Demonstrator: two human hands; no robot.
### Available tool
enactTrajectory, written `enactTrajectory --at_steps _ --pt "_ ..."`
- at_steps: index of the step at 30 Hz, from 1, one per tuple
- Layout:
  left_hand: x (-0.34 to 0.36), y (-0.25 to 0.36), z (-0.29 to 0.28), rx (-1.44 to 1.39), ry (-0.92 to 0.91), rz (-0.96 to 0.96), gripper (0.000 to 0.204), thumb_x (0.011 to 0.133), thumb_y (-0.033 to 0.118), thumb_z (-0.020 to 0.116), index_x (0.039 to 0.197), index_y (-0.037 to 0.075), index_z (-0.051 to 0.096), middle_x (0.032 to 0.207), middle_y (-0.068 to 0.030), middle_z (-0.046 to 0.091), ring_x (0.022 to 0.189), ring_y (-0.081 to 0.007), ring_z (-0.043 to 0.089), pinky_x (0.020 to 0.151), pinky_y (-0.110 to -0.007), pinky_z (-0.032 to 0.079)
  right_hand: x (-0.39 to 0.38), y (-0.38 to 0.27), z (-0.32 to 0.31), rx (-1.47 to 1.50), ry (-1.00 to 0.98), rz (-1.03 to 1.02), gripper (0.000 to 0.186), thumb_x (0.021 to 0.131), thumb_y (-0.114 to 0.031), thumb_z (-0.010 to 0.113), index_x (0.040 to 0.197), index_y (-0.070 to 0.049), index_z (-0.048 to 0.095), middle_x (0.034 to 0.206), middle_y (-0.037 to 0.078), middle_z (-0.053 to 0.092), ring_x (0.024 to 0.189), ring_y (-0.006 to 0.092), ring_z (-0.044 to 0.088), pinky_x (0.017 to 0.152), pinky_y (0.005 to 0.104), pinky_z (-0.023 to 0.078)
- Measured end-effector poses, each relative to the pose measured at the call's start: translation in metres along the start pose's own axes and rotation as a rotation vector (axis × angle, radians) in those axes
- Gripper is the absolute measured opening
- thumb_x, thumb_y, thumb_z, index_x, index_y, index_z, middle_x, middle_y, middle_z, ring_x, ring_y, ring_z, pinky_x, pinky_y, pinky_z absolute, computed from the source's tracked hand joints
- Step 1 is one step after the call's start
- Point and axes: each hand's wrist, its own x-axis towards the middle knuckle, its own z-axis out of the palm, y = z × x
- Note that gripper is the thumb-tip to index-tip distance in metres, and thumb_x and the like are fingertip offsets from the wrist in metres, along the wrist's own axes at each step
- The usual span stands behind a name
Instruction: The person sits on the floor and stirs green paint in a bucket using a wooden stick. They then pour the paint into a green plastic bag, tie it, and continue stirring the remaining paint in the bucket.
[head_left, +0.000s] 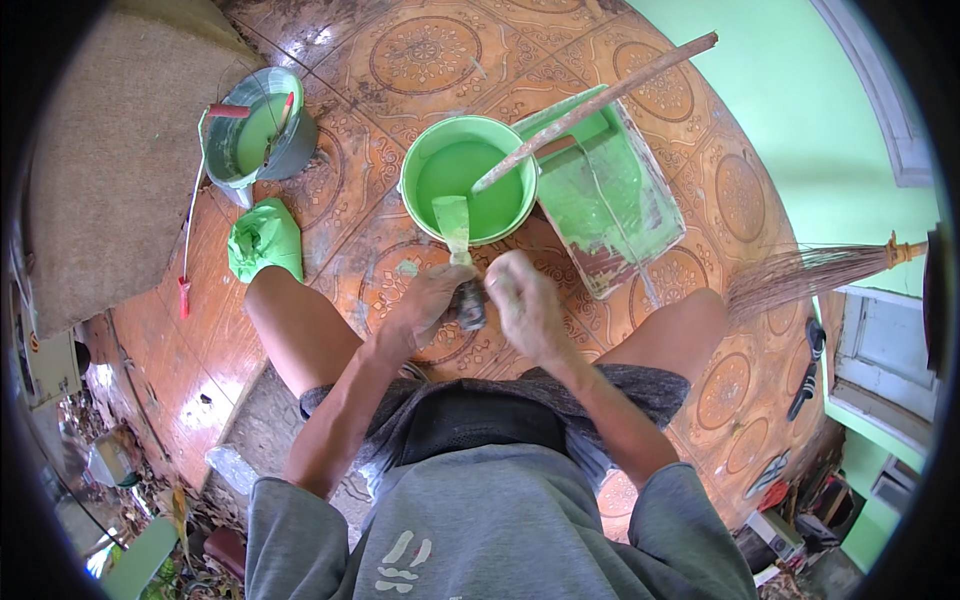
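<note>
My left hand (428, 303) is closed round the dark handle of a putty knife (453, 218). Green paint coats its blade, which points away from me over the near rim of a green bucket (408, 185). Close beside the handle is my right hand (527, 312), slightly blurred, its fingers curled in; whatever they may pinch is hidden. Light green paint (450, 172) fills part of the bucket. A wooden stick (610, 95) stands tilted in it, leaning out to the upper right. Against the bucket's right side lies a paint-smeared tray (655, 205).
At the left, a grey bucket (300, 150) of green paint holds a brush (285, 112); a long-handled mini roller (230, 110) rests across it. A green plastic bag (265, 238) sits by my left knee, a brown mat (110, 170) beyond. A twig broom (810, 278) lies right, near the green wall (790, 110).
</note>
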Motion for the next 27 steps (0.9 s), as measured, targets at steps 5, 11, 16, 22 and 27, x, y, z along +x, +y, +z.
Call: enactTrajectory --at_steps 5,11,16,22,27 --pt "-0.025 0.014 0.004 0.093 0.135 -0.018 0.02 0.092 0.021 0.05 0.097 0.002 0.052 0.075 -0.0034 0.053 0.057 -0.011 0.053 0.05 -0.026 0.048 0.097 -0.006 -0.068 -0.849 0.265 -0.549 0.029 0.082 -0.012 0.054 0.107 0.002 0.054 0.105 0.021 0.056 0.097 0.0325 0.054 0.091 0.0431 0.04" --pt "-0.042 0.024 -0.009 0.226 0.209 0.048 0.02 0.092 0.022 0.044 0.091 0.003 0.051 0.068 -0.0017 0.049 0.051 -0.0087 0.045 0.043 -0.024 0.039 0.177 0.008 -0.104 -1.465 -0.198 -0.542 0.021 0.084 -0.018 0.055 0.096 0.0 0.06 0.088 0.014 0.063 0.094 0.0282 0.06 0.098 0.0462 0.037" --pt "-0.054 0.027 -0.025 0.367 0.207 0.136 0.027 0.093 0.023 0.042 0.1 0.0 0.053 0.07 -0.0024 0.049 0.054 -0.009 0.046 0.046 -0.024 0.038 0.169 -0.02 -0.112 -1.369 -0.611 -0.36 0.016 0.085 -0.019 0.054 0.084 -0.005 0.061 0.067 0.008 0.061 0.067 0.0242 0.065 0.064 0.0409 0.052" --pt "-0.045 0.024 -0.026 0.248 0.242 0.082 0.026 0.093 0.022 0.041 0.098 -0.001 0.054 0.07 -0.0026 0.05 0.054 -0.0095 0.046 0.046 -0.024 0.038 0.082 -0.047 -0.156 -1.325 -0.474 -0.257 0.017 0.088 -0.019 0.052 0.099 -0.009 0.059 0.066 0.011 0.056 0.059 0.0269 0.06 0.051 0.0385 0.047" --pt "-0.035 0.029 -0.018 0.208 0.214 0.064 0.025 0.093 0.021 0.041 0.096 0.0 0.054 0.066 -0.0024 0.048 0.053 -0.0095 0.046 0.046 -0.024 0.037 0.018 -0.058 -0.194 -1.102 -0.22 -0.186 0.025 0.088 -0.022 0.053 0.108 -0.009 0.061 0.075 0.013 0.058 0.066 0.0295 0.06 0.059 0.0411 0.047"
